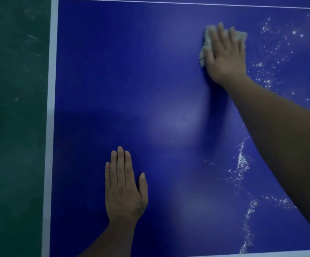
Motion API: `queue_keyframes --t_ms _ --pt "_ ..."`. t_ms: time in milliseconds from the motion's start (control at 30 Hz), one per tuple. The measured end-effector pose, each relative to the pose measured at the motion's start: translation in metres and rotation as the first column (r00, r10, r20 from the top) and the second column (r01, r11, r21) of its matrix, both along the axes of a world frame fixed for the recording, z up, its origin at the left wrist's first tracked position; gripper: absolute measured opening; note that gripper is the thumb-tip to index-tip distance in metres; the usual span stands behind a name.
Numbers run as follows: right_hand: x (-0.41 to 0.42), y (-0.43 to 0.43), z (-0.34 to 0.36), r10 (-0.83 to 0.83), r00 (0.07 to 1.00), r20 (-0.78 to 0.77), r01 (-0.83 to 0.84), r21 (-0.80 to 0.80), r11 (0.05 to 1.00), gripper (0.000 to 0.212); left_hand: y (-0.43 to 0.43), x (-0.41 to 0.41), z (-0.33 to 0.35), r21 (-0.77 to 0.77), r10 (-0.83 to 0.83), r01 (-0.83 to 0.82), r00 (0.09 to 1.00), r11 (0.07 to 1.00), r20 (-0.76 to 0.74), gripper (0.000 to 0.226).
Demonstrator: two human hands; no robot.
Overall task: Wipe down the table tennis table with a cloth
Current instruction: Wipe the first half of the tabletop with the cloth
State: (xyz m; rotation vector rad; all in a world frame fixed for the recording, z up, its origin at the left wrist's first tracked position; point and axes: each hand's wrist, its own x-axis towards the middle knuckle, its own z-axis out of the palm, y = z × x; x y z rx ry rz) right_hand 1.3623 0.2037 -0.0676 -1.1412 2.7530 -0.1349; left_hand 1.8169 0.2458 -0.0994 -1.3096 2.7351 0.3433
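Observation:
The blue table tennis table (pixel 128 75) fills most of the view, with white border lines. My right hand (pixel 224 56) lies flat with straight, spread fingers on a pale grey cloth (pixel 206 41) at the upper right, pressing it onto the surface. The cloth shows mainly at the hand's left side and beyond the fingertips; the hand is motion-blurred. My left hand (pixel 124 188) rests palm down on the table near the front, fingers straight and together, holding nothing.
Glistening water droplets (pixel 269 58) and wet streaks (pixel 243 164) lie on the table's right side. The white left edge line (pixel 51 108) borders dark green floor (pixel 13 117). A thin white line (pixel 187 3) crosses the far end.

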Motion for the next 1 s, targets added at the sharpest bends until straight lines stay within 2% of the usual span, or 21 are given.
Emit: queue_keyframes --t_ms 100,167,233,300,367,400,433,500,567,633,700,767,867,933,1000 --pt "-0.01 0.008 0.002 -0.215 0.976 0.032 0.215 -0.005 0.977 0.067 0.001 -0.001 0.001 0.003 0.005 -0.005 1.0 1.0 -0.005 0.075" --pt "0.016 0.005 0.005 -0.258 0.966 0.023 0.259 -0.006 0.966 0.067 0.001 -0.001 0.002 0.005 0.001 0.0 1.0 1.0 -0.009 0.075" --pt "0.063 0.005 0.006 -0.155 0.988 -0.025 0.155 0.004 0.988 0.064 0.001 -0.001 0.002 -0.003 -0.004 0.004 1.0 1.0 -0.003 0.074" --pt "0.108 0.014 0.002 0.075 0.996 -0.045 -0.075 0.0 0.997 0.063 0.001 -0.001 0.001 -0.009 -0.005 0.005 1.0 1.0 0.011 0.075" --pt "0.116 0.031 -0.004 0.267 0.962 -0.05 -0.268 -0.013 0.963 0.062 0.001 -0.001 0.001 -0.012 -0.003 0.003 1.0 1.0 0.018 0.075" --pt "0.103 0.038 -0.005 0.283 0.957 -0.058 -0.284 -0.023 0.958 0.061 0.001 -0.002 0.001 -0.014 -0.002 0.003 1.0 1.0 0.021 0.075" --pt "0.085 0.045 -0.005 0.233 0.97 -0.071 -0.235 -0.025 0.972 0.061 0.001 -0.003 0.002 -0.014 -0.003 0.003 1.0 1.0 0.02 0.075" --pt "0.052 0.056 -0.001 -0.012 0.999 -0.043 0.012 -0.013 1.0 0.062 0.002 -0.003 0.003 -0.013 -0.001 0.001 1.0 1.0 0.011 0.074" --pt "0.043 0.057 0.0 -0.252 0.968 0.008 0.252 -0.015 0.968 0.064 0.001 -0.003 0.004 -0.011 0.004 -0.004 1.0 1.0 0.009 0.074" --pt "0.072 0.043 0.001 -0.295 0.956 0.002 0.295 -0.029 0.955 0.065 -0.001 -0.002 0.005 -0.006 0.006 -0.006 1.0 1.0 0.012 0.074" --pt "0.122 0.032 -0.001 -0.137 0.99 -0.018 0.136 -0.034 0.99 0.064 -0.003 -0.002 0.005 -0.007 0.005 -0.005 1.0 1.0 0.007 0.074" --pt "0.184 0.033 -0.004 0.135 0.99 -0.039 -0.137 -0.064 0.988 0.063 -0.003 -0.002 0.003 -0.011 0.006 -0.006 1.0 1.0 -0.011 0.073" --pt "0.241 0.066 -0.008 0.461 0.887 -0.029 -0.461 -0.107 0.881 0.062 -0.004 -0.001 0.001 -0.023 0.004 -0.005 0.999 1.0 -0.032 0.073" --pt "0.219 0.088 -0.012 0.511 0.858 -0.039 -0.512 -0.116 0.851 0.061 -0.003 0.0 0.0 -0.034 -0.005 0.004 1.0 0.999 -0.022 0.073" --pt "0.176 0.101 -0.011 0.368 0.928 -0.06 -0.372 -0.083 0.925 0.06 -0.003 -0.001 0.0 -0.036 0.003 -0.004 1.0 0.999 -0.016 0.073"
